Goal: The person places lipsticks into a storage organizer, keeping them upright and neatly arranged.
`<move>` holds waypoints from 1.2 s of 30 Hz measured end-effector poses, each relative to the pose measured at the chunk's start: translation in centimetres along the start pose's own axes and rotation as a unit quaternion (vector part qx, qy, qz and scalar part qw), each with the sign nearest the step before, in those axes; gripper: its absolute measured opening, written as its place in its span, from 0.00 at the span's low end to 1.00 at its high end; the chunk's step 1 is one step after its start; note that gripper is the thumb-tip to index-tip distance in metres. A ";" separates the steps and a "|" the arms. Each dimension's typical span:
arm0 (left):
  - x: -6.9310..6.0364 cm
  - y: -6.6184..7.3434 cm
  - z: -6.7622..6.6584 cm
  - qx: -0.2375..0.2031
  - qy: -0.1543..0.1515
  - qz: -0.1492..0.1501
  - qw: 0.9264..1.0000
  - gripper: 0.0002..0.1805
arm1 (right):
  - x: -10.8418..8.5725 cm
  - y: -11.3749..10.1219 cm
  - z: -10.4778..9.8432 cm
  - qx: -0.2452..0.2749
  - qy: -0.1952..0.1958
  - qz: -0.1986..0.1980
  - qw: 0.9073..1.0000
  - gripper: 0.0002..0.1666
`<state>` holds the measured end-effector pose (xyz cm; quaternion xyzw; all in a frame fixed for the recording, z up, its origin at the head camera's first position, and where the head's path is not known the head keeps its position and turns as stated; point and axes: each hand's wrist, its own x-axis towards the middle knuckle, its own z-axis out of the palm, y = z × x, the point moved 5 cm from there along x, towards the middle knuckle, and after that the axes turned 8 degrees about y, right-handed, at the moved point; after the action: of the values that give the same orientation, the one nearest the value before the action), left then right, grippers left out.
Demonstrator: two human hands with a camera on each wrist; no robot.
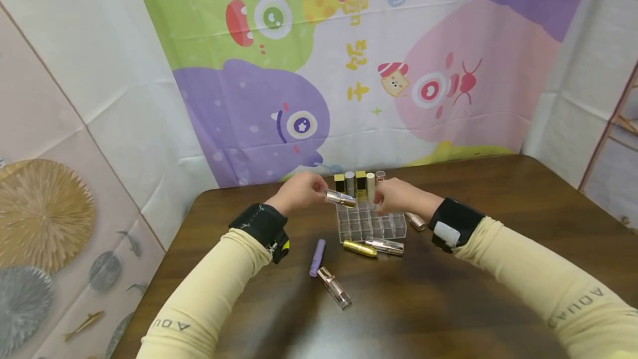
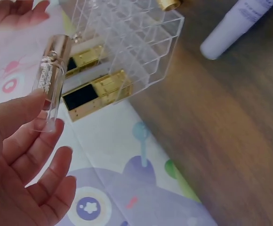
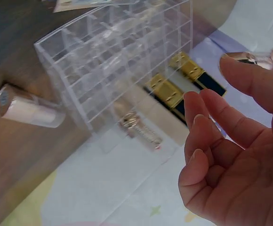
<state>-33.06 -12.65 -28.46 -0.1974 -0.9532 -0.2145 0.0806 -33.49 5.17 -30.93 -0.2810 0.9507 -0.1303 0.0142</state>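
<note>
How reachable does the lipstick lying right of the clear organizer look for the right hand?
Probably yes: the right hand appears empty and close by, and nothing seems to cover that lipstick.

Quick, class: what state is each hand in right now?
Left hand: holding a gold-and-clear lipstick tube.
Right hand: open, holding nothing.

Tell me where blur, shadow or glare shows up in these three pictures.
Head view: a soft dark shadow lies on the wooden table beside the left sleeve; left wrist view: pale sheen on the wood, printing on the lilac tube too soft to read; right wrist view: the clear organizer looks smeared, with whitish glare.
</note>
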 end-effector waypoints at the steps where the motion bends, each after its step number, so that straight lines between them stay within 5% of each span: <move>1: 0.2 0.1 -0.1 -0.003 0.002 0.001 1.000 0.09 | -0.2 0.2 0.0 0.002 0.000 0.003 1.000 0.15; 17: 3.7 4.1 -1.1 0.005 0.017 0.024 1.000 0.14 | -3.1 2.5 0.8 0.042 0.011 0.037 0.998 0.14; 26: 4.6 7.3 -0.4 0.075 -0.004 0.077 0.994 0.16 | -4.0 2.6 1.2 0.045 0.027 0.049 0.997 0.14; 36: 5.2 7.4 0.8 0.130 -0.007 0.102 0.986 0.13 | -5.4 2.7 1.5 0.041 0.023 0.052 0.998 0.13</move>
<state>-34.84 -4.37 -25.12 -0.2825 -0.9484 -0.0783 0.1207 -30.20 9.87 -33.33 -0.2276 0.9579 -0.1747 0.0109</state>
